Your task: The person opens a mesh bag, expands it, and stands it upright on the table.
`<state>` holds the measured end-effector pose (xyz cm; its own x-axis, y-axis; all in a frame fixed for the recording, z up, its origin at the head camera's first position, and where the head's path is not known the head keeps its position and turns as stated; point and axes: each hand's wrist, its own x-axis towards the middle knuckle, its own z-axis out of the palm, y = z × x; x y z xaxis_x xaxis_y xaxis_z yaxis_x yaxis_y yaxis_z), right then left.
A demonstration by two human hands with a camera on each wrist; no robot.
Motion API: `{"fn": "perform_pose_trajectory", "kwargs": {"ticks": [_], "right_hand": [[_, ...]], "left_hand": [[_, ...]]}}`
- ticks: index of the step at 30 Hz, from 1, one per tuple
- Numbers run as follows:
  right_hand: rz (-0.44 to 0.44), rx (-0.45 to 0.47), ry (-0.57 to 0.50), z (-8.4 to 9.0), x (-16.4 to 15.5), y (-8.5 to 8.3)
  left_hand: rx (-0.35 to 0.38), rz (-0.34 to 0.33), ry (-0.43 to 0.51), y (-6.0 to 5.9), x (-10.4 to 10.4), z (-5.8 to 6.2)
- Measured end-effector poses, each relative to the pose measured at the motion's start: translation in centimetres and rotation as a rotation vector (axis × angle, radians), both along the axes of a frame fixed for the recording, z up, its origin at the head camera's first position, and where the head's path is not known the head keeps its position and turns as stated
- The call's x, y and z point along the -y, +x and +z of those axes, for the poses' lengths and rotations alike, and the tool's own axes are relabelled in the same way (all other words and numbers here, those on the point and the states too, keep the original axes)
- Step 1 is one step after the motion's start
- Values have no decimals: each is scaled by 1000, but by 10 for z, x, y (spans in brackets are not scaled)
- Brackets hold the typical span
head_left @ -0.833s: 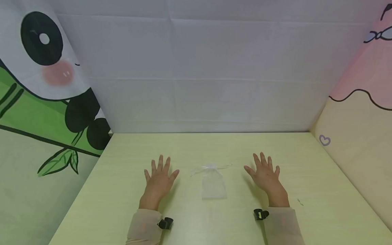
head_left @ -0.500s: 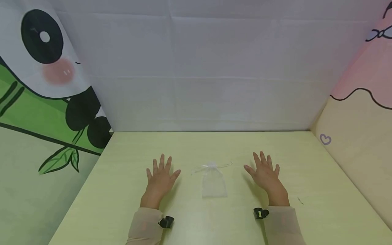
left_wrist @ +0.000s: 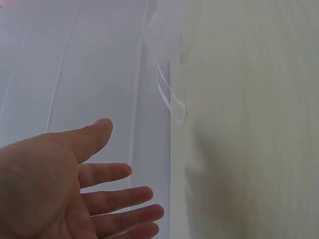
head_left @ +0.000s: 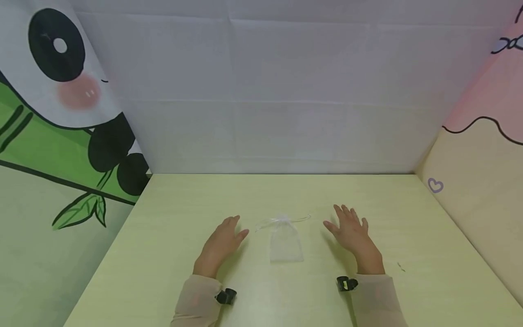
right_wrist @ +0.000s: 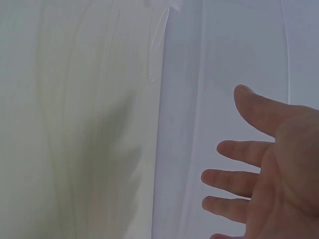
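Note:
A small sheer white drawstring pouch [head_left: 286,243] lies flat on the pale wooden table [head_left: 327,299], its gathered neck toward the back and its strings spread to both sides. My left hand [head_left: 222,243] is held left of the pouch, palm inward, with nothing in it. To the right of the pouch my right hand [head_left: 351,234] has its fingers spread and holds nothing. Both hands cast shadows on the table. In the left wrist view a looped string [left_wrist: 169,97] hangs past the thumb. A thin string loop [right_wrist: 157,45] shows at the top of the right wrist view.
A white sheet wall [head_left: 286,100] stands along the table's back edge. Printed cloth panels flank it, a panda panel [head_left: 69,113] at left and a pink and cream panel [head_left: 482,159] at right. A small greenish mark [head_left: 401,267] shows on the table at right.
My left hand has turned palm inward and moved right toward the pouch, its fingers drawn closer together. The right hand has tilted slightly inward. The pouch stays in place.

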<state>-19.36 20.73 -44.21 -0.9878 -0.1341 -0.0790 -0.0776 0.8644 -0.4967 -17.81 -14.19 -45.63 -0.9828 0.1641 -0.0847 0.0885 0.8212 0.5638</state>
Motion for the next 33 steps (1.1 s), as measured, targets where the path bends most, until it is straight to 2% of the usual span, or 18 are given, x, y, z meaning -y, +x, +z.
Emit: {"fn": "perform_pose_trajectory", "kwargs": {"ticks": [5, 13, 17, 23, 33], "right_hand": [[26, -11, 10, 1, 5, 2], [48, -15, 4, 2, 15, 2], [56, -20, 20, 1, 19, 2], [63, -19, 37, 1, 24, 4], [76, 13, 23, 1, 32, 3]], "left_hand": [[22, -47, 37, 1, -12, 0], [11, -127, 92, 3, -30, 1], [-9, -120, 109, 0, -39, -1], [-2, -108, 105, -2, -49, -6], [6, -95, 119, -6, -51, -9]]}}
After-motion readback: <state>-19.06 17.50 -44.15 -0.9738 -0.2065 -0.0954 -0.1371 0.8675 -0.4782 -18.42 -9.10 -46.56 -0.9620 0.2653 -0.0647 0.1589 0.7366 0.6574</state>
